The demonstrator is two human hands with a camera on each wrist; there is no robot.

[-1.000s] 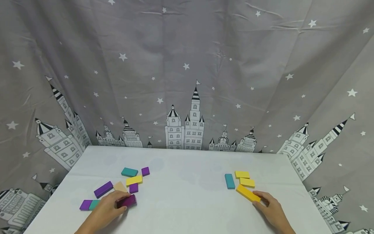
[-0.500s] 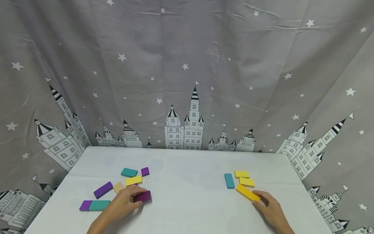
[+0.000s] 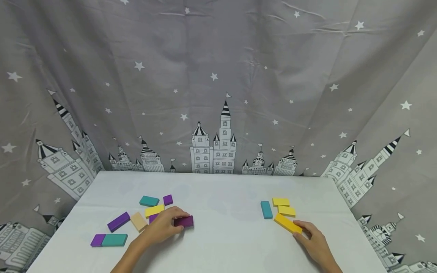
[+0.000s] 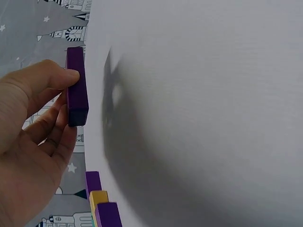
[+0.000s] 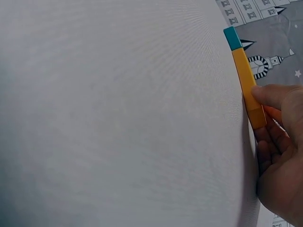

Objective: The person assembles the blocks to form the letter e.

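Observation:
My left hand (image 3: 175, 221) grips a dark purple block (image 3: 184, 221) right of the left cluster. In the left wrist view the thumb and fingers of the left hand (image 4: 68, 101) pinch the dark purple block (image 4: 76, 85) a little clear of the white table (image 4: 199, 113). My right hand (image 3: 300, 230) holds the near end of a long yellow block (image 3: 287, 223) lying on the table. In the right wrist view the thumb of the right hand (image 5: 261, 116) lies on the long yellow block (image 5: 247, 80), with the fingers curled beside it.
Left cluster: a teal block (image 3: 149, 201), a small purple block (image 3: 167, 200), a yellow block (image 3: 154, 210), a beige block (image 3: 139, 221), a long purple block (image 3: 118, 222) and a purple-teal pair (image 3: 108, 240). Right cluster: a teal block (image 3: 266, 209) and two yellow blocks (image 3: 281, 201). A grey curtain (image 3: 218, 83) hangs behind.
My left hand has carried the dark purple block to the right, away from the left cluster. The right hand has stayed on the long yellow block.

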